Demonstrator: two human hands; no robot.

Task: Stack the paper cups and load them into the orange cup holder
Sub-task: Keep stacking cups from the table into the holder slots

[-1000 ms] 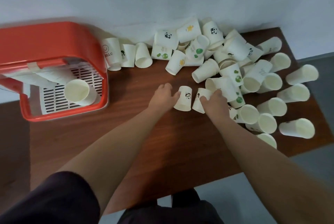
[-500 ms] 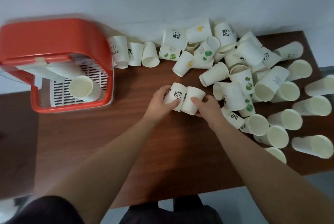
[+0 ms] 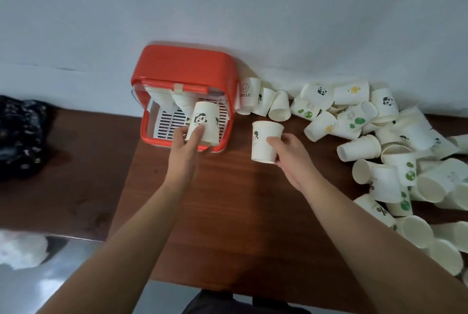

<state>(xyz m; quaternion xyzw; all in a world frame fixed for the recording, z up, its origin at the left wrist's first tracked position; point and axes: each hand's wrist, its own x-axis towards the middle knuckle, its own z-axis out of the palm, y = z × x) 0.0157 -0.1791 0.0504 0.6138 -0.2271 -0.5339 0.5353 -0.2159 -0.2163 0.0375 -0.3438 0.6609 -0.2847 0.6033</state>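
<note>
Panda cup (image 3: 203, 125) hides part of orange holder (image 3: 182, 65).

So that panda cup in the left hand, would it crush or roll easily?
Probably very light: the left hand holds the panda cup with fingers and thumb alone. It looks like thin paper, so a hard squeeze would likely dent it. On its side it may roll in a curve, being tapered.

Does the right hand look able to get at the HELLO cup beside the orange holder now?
Probably yes for reach: only bare table lies between the right hand and the HELLO cup. But its grip is taken by a paper cup, which it must stack or release first.
</note>
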